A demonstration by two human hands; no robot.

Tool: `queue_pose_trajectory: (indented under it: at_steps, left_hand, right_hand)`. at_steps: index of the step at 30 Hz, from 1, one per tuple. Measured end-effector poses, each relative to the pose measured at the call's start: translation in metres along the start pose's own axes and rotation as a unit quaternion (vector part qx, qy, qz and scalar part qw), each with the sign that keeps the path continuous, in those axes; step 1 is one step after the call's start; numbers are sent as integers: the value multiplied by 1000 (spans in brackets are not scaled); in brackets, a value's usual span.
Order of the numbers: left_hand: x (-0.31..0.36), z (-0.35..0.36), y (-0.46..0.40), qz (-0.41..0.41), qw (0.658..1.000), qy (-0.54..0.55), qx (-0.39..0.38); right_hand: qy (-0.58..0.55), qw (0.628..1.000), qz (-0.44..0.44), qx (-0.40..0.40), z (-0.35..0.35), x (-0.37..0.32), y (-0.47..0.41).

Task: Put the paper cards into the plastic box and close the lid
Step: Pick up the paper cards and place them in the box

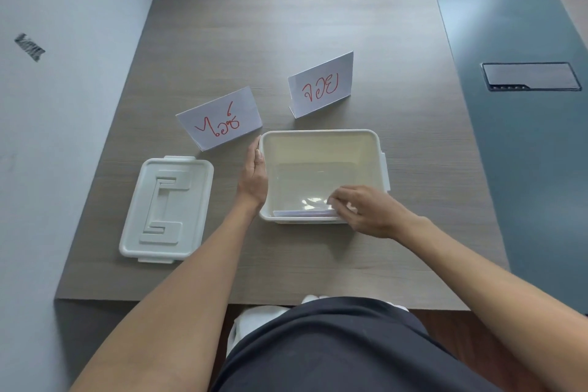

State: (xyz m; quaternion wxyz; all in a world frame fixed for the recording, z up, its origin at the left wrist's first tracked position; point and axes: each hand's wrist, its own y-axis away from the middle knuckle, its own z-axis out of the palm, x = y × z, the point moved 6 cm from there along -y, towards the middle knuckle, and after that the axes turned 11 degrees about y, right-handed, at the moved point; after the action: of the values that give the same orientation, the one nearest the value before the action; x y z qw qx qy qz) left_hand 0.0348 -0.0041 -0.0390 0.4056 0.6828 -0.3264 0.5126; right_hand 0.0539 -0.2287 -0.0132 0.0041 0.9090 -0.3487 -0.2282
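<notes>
A white plastic box (pixel 321 134) stands open on the wooden table (pixel 286 25). My left hand (pixel 254 175) lies flat against the box's left wall, fingers straight. My right hand (pixel 362 208) reaches over the near right rim and pinches a white paper card (pixel 302 213) lying low against the box's near wall. Two folded paper cards with red writing stand behind the box: one (pixel 221 119) to the left, one (pixel 321 86) further back. The box's lid (pixel 167 208) lies flat on the table to the left.
A wall runs along the left of the table. A grey-blue strip with a dark recessed panel (pixel 529 76) lies to the right. The table's near edge is close to my body.
</notes>
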Motion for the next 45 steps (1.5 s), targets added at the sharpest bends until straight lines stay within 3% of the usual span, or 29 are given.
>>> queue_pose_trajectory:
  at_steps: [6,9,16,22,30,37,45]
  left_hand:
    - [-3,0,-2,5,1000,-8,6]
    - [-1,1,-1,14,1000,-21,4]
    - [-1,2,-2,14,999,-49,-1]
    - [-1,1,-2,15,998,-56,8]
    - [1,1,0,-8,999,-50,7]
    - [4,3,-2,21,998,-64,-16]
    - [8,6,0,12,998,-45,-38]
  right_hand:
    - [-15,989,3,146,-57,10,-72]
    - [-11,983,24,183,-88,24,-120]
    - [124,983,95,93,-109,76,-209]
    - [246,965,89,10,-88,110,-245]
    - [339,939,20,56,-96,102,-244]
    - [291,947,14,138,-122,86,-204]
    - [251,931,-9,264,-149,35,-144]
